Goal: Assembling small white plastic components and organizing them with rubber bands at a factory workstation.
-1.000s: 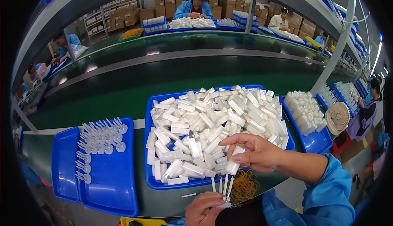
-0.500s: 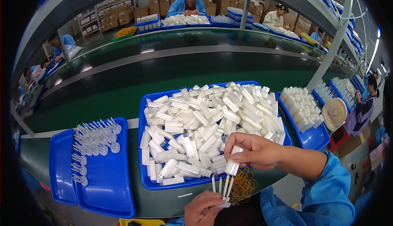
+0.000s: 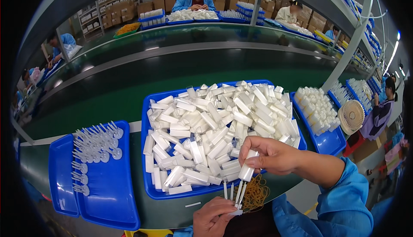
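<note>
Right hand [image 3: 273,157]: thumb and fingers closed on a white block [image 3: 249,167], held tilted off the blue tray's [image 3: 150,189] near edge, above the near edge of the table [image 3: 172,211]. Left hand [image 3: 214,215]: pinching the base of a white pronged piece [image 3: 238,196]. Two prongs meet the block's lower end; can't tell how far in. Risks, my judgement: pushing off-line could bend a prong; a slack left pinch could let the base twist; rubber bands [image 3: 257,194] alongside could snag.
</note>
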The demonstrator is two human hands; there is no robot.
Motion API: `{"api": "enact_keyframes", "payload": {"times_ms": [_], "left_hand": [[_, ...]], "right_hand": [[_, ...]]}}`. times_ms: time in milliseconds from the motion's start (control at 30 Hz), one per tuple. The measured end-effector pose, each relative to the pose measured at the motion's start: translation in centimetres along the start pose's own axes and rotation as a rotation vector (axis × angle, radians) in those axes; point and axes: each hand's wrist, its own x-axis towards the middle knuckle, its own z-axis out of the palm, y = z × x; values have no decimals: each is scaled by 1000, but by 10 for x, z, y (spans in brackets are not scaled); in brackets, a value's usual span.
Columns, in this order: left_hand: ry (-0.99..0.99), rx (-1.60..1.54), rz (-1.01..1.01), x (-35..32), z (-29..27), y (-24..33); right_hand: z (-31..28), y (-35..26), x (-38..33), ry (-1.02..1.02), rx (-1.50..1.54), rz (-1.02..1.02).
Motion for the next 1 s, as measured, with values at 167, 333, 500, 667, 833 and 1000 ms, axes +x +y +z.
{"api": "enact_keyframes", "payload": {"times_ms": [167,333,500,667,833,1000], "left_hand": [[-12,29,27,3,1,-1],[-26,38,-31,5,-1,-3],[-140,105,128,4,-5,-11],[-142,174,249,6,0,-8],[48,-113,84,-10,9,-20],[-8,154,229,-5,-7,-9]], "right_hand": [[0,2,0,5,-20,6],[7,-16,-5,4,-603,78],[5,-19,-16,-93,-685,11],[5,-16,-22,-173,-922,-211],[32,5,-21,-282,-768,-163],[32,-5,-6,-331,-884,-257]]}}
